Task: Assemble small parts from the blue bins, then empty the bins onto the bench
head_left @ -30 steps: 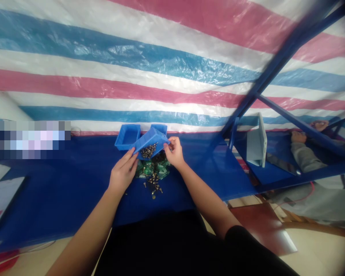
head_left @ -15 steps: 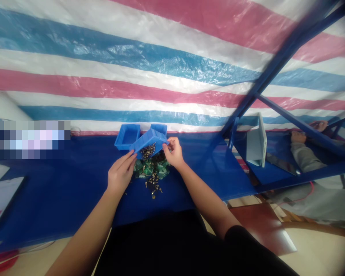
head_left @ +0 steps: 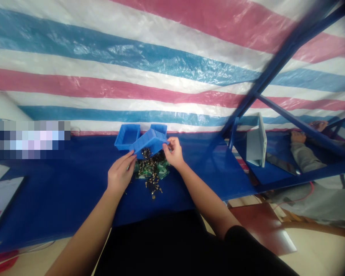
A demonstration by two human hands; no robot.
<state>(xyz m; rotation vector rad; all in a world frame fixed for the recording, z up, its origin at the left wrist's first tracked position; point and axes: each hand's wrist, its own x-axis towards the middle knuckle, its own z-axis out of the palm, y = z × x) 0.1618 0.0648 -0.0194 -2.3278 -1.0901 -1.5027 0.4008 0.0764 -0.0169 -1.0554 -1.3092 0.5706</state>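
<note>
Between my two hands a blue plastic bin [head_left: 149, 141] is tipped toward me, its open side facing down and forward. My left hand [head_left: 121, 172] grips its left edge with fingers and thumb. On the right edge, my right hand [head_left: 174, 152] pinches the rim. Small brass-coloured metal parts that look like screws [head_left: 153, 172] spill from the bin's mouth and lie in a heap below it. Under them are green pieces [head_left: 163, 168] that resemble circuit boards. A small round metal piece [head_left: 153, 197] lies at the near end of the heap.
Behind the tipped bin stand two more blue bins, one at left [head_left: 128, 137] and one partly hidden [head_left: 158, 128]. A blue frame post [head_left: 232, 132] rises at right, beside a grey tablet-like stand [head_left: 255, 143]. Another person's sleeved arm [head_left: 306, 155] rests beyond it.
More metal parts have slid out of the bin onto the heap, covering more of the green pieces. Fewer remain visible inside the bin; my hands have hardly moved.
</note>
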